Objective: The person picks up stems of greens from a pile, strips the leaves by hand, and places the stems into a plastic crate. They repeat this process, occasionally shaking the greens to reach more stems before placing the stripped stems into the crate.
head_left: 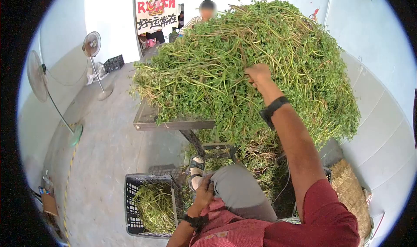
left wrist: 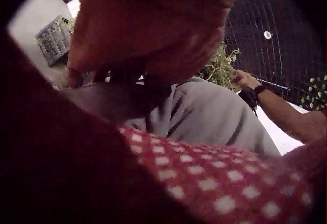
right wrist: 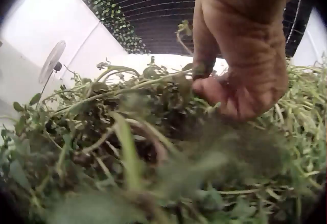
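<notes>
A large heap of leafy green stems (head_left: 295, 51) covers most of the table (head_left: 173, 125). My right hand (head_left: 259, 75) is at the middle of the heap, thumb and fingers pinching a stem. Seen from the right wrist, that hand (right wrist: 245, 55) is bent down over the greens (right wrist: 127, 116), thumb and forefinger closed together on a thin stem. My left hand (head_left: 204, 195) rests on the grey trouser leg, holding nothing. In the left wrist view the left hand (left wrist: 148, 30) lies over the leg, its fingertips partly hidden in shadow.
A black crate (head_left: 130, 203) with cut stems stands on the floor at lower left, by my foot. Two fans (head_left: 38, 76) stand at the left. Another person (head_left: 207, 12) is behind the heap. More greens (head_left: 260, 160) lie under the table; woven sacking (head_left: 352, 195) lies at lower right.
</notes>
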